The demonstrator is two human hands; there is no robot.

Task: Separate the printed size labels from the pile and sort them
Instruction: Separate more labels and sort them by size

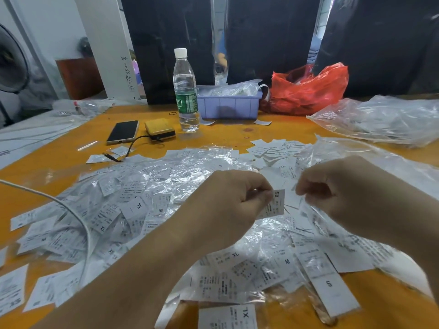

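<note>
At the far left I see a fan (10, 65) and clear wrappers (78, 106) on the table (59, 157). A white cable (71, 210) crosses the left side of the pile (133, 200), which spreads over the near middle of the table as printed labels mixed with crinkled clear film.

My left hand (228, 205) is curled, thumb and fingertips pinching the label marked XS (275, 203) by its left edge, above the middle of the pile. My right hand (351, 193) is also curled, just right of the label; it appears to pinch a thin strip of clear film (306, 203), though I cannot tell how firmly.

For this step I judge the following:
1. Hold the label flat at one edge so the size mark stays readable.
2. Draw the film away to the right, not upward, so neighbouring labels are not dragged along.
3. Read the size before letting go.

Behind the hands, left to right, stand a phone (122, 131), a yellow case (160, 129) with a black lead, a water bottle (186, 91), a lilac tray (229, 105) and a red bag (308, 89). A small heap of bare labels (273, 150) lies just beyond the hands and looks like a sorted group. More clear bags (380, 119) sit far right.

Obstacles: the loose film hides many size marks, and the cable may snag labels when the pile is stirred.
</note>
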